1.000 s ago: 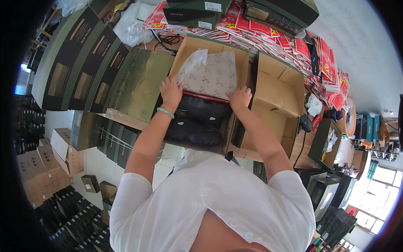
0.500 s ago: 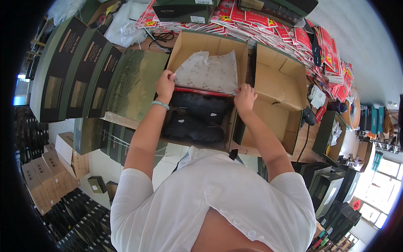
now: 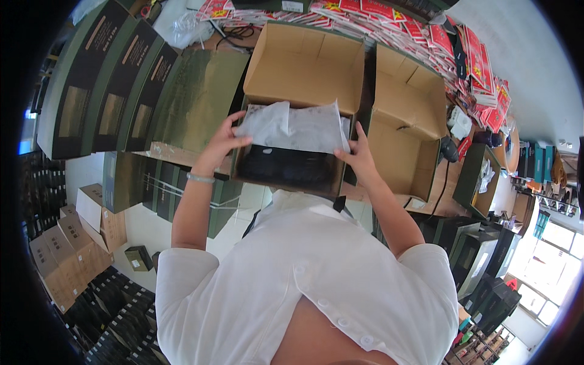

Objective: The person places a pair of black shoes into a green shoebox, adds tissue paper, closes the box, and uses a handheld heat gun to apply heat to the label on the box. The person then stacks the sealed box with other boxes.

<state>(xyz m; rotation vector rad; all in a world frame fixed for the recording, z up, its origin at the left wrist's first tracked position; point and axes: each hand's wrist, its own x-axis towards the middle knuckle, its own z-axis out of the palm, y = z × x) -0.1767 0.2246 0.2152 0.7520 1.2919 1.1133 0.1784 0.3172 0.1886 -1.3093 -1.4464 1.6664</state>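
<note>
A sheet of pale patterned wrapping paper [image 3: 298, 128] lies over the far part of an open cardboard shoe box [image 3: 304, 67], whose lid is tilted back. In the near part, a pair of black shoes [image 3: 289, 167] is partly covered by the paper. At the box's left edge my left hand [image 3: 224, 145] has its fingers apart, the thumb reaching to the paper's left side. On the right side my right hand [image 3: 359, 155] is also spread, its thumb at the paper's near right corner and its index finger pointing away along the box wall.
A second open box [image 3: 398, 158] stands to the right, its brown inside showing. Left are a closed green box [image 3: 204, 100] and several upright dark boxes [image 3: 115, 91]. Red printed packets [image 3: 420, 42] are heaped behind. A small open green box [image 3: 477, 182] sits at far right.
The paper has come down toward me and now covers part of the shoes. Both hands have moved nearer to me and their fingers have opened. The red strip by the shoes is hidden.
</note>
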